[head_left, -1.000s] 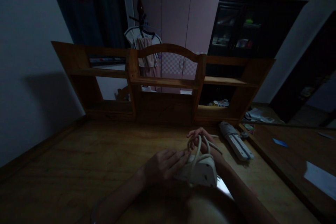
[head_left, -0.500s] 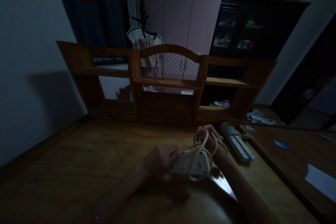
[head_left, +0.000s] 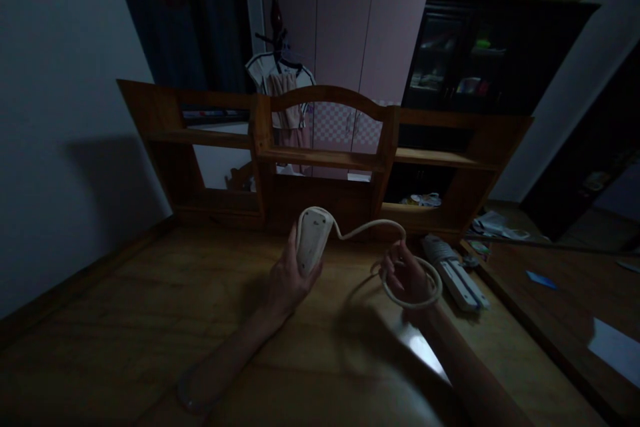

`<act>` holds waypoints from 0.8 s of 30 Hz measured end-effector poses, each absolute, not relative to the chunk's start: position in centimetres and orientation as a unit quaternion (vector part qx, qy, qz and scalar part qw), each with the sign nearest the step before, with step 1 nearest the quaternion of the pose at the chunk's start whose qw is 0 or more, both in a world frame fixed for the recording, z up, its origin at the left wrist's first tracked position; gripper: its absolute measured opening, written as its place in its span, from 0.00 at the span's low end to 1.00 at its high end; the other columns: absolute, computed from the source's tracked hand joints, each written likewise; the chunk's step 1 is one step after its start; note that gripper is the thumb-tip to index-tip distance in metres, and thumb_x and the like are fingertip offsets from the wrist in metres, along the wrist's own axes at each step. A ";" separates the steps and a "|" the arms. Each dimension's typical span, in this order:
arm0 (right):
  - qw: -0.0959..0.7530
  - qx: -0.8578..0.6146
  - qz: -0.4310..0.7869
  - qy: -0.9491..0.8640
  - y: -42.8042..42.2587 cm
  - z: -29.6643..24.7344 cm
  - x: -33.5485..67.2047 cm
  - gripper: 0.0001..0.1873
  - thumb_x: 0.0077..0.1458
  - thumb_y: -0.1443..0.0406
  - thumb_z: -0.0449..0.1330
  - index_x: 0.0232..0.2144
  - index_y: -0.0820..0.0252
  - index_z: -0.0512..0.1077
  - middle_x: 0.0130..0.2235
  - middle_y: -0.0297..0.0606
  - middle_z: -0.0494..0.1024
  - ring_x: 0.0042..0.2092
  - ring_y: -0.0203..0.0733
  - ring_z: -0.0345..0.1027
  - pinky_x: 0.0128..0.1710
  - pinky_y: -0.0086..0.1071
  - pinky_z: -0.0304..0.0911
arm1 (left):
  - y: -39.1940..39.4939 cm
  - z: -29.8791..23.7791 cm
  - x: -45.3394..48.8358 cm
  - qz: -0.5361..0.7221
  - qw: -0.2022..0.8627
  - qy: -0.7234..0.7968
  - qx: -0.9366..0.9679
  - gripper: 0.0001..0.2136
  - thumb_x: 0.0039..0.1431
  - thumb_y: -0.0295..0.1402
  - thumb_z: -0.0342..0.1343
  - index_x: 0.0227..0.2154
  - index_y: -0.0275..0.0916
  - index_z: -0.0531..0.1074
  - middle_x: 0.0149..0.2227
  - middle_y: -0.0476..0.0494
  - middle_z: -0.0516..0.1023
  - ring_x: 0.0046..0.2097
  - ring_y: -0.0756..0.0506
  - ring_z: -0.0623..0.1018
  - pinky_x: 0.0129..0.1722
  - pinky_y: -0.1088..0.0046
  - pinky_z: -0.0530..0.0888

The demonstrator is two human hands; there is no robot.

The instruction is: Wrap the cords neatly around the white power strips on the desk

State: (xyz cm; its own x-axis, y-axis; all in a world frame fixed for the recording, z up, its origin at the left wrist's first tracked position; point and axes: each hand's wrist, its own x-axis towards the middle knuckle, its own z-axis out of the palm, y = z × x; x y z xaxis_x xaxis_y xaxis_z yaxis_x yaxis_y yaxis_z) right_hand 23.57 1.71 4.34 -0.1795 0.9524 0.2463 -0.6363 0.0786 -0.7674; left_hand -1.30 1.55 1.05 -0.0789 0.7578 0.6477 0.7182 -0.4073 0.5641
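My left hand (head_left: 290, 280) is wrapped round the lower end of a white power strip (head_left: 313, 243), held tilted upright above the wooden desk with its screwed underside facing me. The strip's pale cable (head_left: 371, 224) runs along its edge, over its top end and across to the right. My right hand (head_left: 406, 275) pinches that cable between closed fingers, and loose coils of it hang round the hand and wrist. Right of this hand lies a second power strip (head_left: 463, 285) on the desk, with its grey cable (head_left: 437, 249) wound round the far end.
A wooden shelf unit (head_left: 320, 159) stands along the desk's back edge. To the right, a lower brown surface (head_left: 540, 307) bears a blue card (head_left: 541, 279) and a white sheet (head_left: 615, 350). A wall (head_left: 75, 147) bounds the left side.
My left hand has swung the power strip from lying sideways to tilted upright, up and to the left. My right hand has drawn apart from it, and the cable now stretches between them.
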 end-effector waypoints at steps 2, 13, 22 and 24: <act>0.592 -0.185 0.673 -0.403 1.2 4.7 23.3 0.17 0.63 0.56 0.51 0.26 0.60 0.65 0.20 0.30 0.64 0.13 0.24 0.46 0.14 0.21 0.48 | 1.4 1.4 -1.3 0.499 0.063 0.539 0.675 0.40 0.58 0.45 0.55 0.66 0.43 0.40 0.64 0.37 0.56 0.62 0.39 0.63 0.57 0.61 0.65; 0.603 -0.158 0.690 -0.368 1.1 5.1 23.8 0.17 0.63 0.56 0.51 0.38 0.62 0.72 0.26 0.35 0.73 0.14 0.23 0.48 0.16 0.19 0.56 | 1.1 1.0 -0.6 0.478 0.192 0.547 0.660 0.37 0.59 0.46 0.53 0.66 0.44 0.41 0.64 0.38 0.58 0.62 0.41 0.63 0.58 0.64 0.64; 0.596 -0.170 0.695 -0.364 0.8 5.4 23.8 0.16 0.60 0.53 0.55 0.39 0.59 0.73 0.24 0.33 0.70 0.17 0.24 0.51 0.17 0.18 0.55 | 1.3 0.8 -0.5 0.502 0.194 0.541 0.646 0.39 0.57 0.45 0.56 0.66 0.45 0.42 0.63 0.38 0.58 0.61 0.42 0.65 0.56 0.64 0.65; 0.602 -0.192 0.696 -0.342 1.0 4.9 23.9 0.15 0.58 0.53 0.58 0.39 0.58 0.72 0.24 0.32 0.69 0.20 0.26 0.57 0.18 0.18 0.57 | 1.3 0.9 -0.5 0.518 0.178 0.526 0.650 0.39 0.56 0.43 0.57 0.66 0.46 0.42 0.64 0.40 0.56 0.62 0.43 0.63 0.58 0.65 0.64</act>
State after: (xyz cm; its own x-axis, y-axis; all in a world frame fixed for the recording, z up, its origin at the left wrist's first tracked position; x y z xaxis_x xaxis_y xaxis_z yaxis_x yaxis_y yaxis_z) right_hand 23.94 0.96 4.90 -0.2023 0.9685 0.1455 -0.7060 -0.0413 -0.7070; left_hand -0.49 1.25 0.94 -0.0910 0.8686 0.4871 0.4999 -0.3832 0.7767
